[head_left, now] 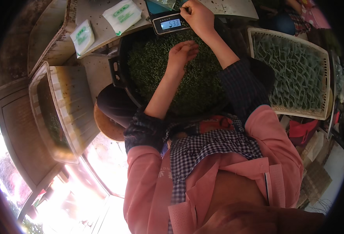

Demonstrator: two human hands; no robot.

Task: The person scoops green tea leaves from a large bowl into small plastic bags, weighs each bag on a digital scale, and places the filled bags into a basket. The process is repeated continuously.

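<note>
My left hand [183, 52] hangs over a large black tub of small green plant pieces [151, 64], its fingers loosely curled; whether anything lies inside them cannot be seen. At the top, my right hand [198, 16] is bent at the right edge of a digital scale [157, 28] with a lit display. Its fingertips are pinched beside a clear plastic bag [167, 3] on the scale's blue-green top, partly cut off by the picture's rim. Whether they grip the bag or a bit of plant is unclear. The tub stands close before me, below the scale.
Two stacks of flat bags with green print [122, 14] [83, 37] lie on the table [102, 32]. A cream plastic crate [299, 115] at right holds many filled small bags. A foam box [72, 87] stands at left. Part of another person [299, 20] shows at top right.
</note>
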